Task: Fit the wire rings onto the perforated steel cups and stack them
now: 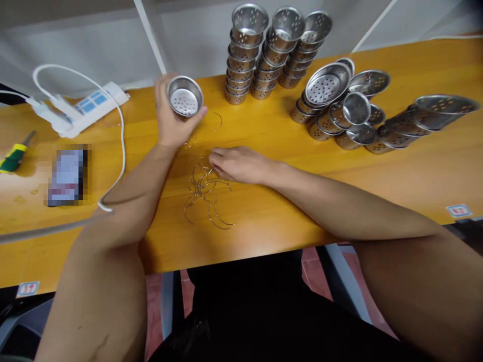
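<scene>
My left hand (170, 119) holds a small perforated steel cup (184, 95) above the yellow table (287, 201), its open mouth tilted toward me. My right hand (237, 163) lies palm down on the table, fingertips touching a loose pile of thin curved wire handles (206, 188). More bent wires lie in front of the pile, and one wire arc (218, 120) rests beyond the cup. Whether a wire is pinched between my right fingers is hidden.
Three upright stacks of the same steel cups (264, 55) stand at the back. Toppled stacks of cups (347, 110) lie to the right. At the left are a white power strip (85, 108) with its cable, a blurred phone (68, 173) and a green-handled tool (15, 156).
</scene>
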